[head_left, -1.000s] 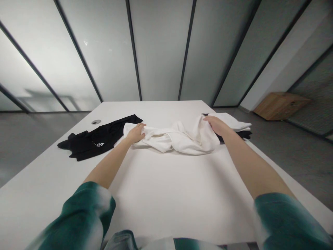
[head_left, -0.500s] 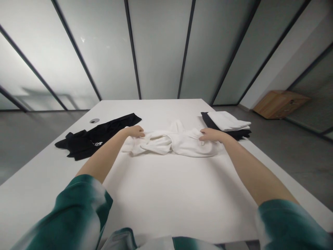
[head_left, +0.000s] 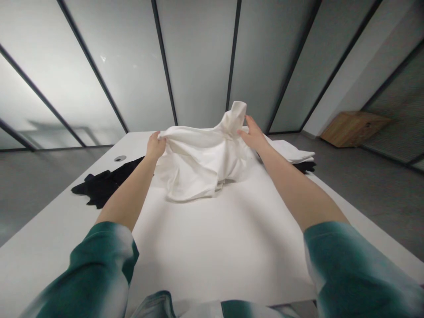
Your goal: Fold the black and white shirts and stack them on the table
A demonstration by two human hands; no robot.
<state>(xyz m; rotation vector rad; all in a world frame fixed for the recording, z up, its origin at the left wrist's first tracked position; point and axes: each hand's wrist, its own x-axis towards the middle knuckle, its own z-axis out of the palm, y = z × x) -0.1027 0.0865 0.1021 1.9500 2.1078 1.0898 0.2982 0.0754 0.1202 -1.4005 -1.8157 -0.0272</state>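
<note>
A crumpled white shirt point(head_left: 202, 154) hangs between my hands, raised off the table at its top edge, its lower folds drooping to the tabletop. My left hand point(head_left: 157, 145) is closed on its upper left corner, the fingers pinching the cloth. At the upper right, my right hand point(head_left: 253, 134) grips the shirt near a bunched part that sticks up like a short sleeve. The thumb shows on the near side; some fingertips are hidden behind the cloth.
On the white table point(head_left: 212, 247), a black garment point(head_left: 109, 179) lies spread at the left, partly behind my left forearm. Folded white cloth point(head_left: 291, 151) rests on folded black cloth point(head_left: 305, 167) at the right. A round grommet point(head_left: 119, 158) sits near the left edge. A wooden cabinet point(head_left: 353, 128) stands beyond.
Both hands have lifted the white shirt from lying flat on the table. My left hand has moved left and up, my right hand up and slightly inward.
</note>
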